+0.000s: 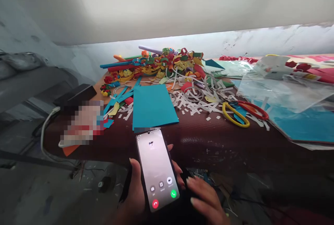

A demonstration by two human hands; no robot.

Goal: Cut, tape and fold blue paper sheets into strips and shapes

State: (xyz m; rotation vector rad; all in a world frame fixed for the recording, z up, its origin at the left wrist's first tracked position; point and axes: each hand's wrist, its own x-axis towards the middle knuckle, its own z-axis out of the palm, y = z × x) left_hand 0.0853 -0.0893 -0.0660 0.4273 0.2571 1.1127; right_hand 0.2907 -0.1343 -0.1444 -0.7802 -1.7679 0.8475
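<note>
A phone [157, 167] with a lit screen lies in my left hand [136, 192], the thumb along one side and the fingertips round the other. Its screen shows a red button, a green button and several small icons. Just right of the phone is my right hand [206, 197], its fingers apart and nothing in them. Beyond the top of the phone a blue sheet of card [154, 106] lies flat at the table's front edge.
White paper strips [194, 101] and colourful paper chains [169, 59] cover the dark table [203, 134]. Scissors [236, 113] with yellow and red handles lie to the right, near clear plastic sheets [284, 91]. A black box [75, 96] and a white cable [44, 132] are at left.
</note>
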